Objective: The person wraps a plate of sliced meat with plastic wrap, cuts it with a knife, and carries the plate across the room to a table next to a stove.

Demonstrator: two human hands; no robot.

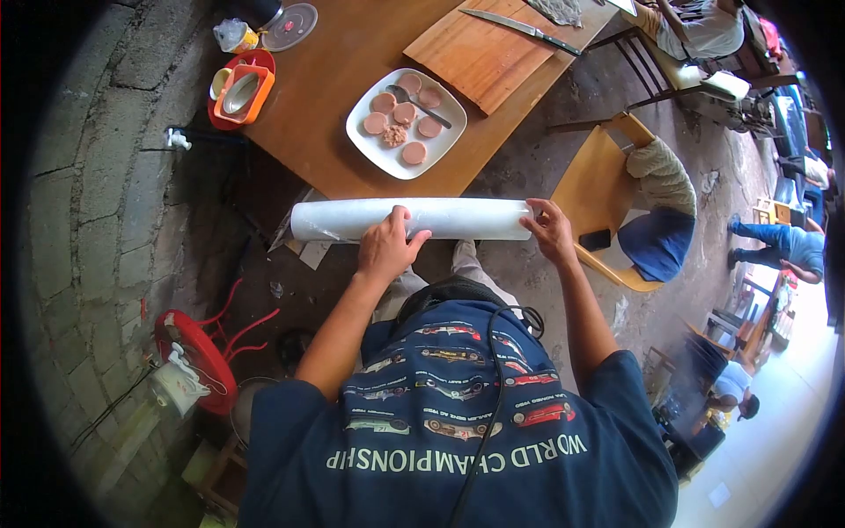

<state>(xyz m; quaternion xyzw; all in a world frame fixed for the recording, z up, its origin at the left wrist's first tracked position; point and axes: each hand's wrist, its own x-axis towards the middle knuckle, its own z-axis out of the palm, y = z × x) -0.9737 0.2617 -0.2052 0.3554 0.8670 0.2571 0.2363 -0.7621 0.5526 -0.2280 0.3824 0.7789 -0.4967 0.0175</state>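
Observation:
I hold a long roll of clear plastic film (pixel 334 219) level in front of my body, by the near edge of the table. My left hand (pixel 385 248) grips it near the middle, with its fingers bent over the near side. At the roll's right end, my right hand (pixel 551 231) pinches the edge with thumb and fingers. Just beyond the roll, a white square plate (pixel 366 151) sits on the wooden table (pixel 304 145). Several round pink slices (pixel 414 153), a small mashed heap (pixel 394 135) and a spoon (pixel 429 113) lie on the plate.
A cutting board (pixel 475 57) with a knife (pixel 519 28) lies at the back. Red and orange containers (pixel 245 95) stand at the left corner by a block wall (pixel 97 167). A chair (pixel 594 176) with a cloth and phone is at right; a red stool (pixel 207 361) lower left. People are beyond.

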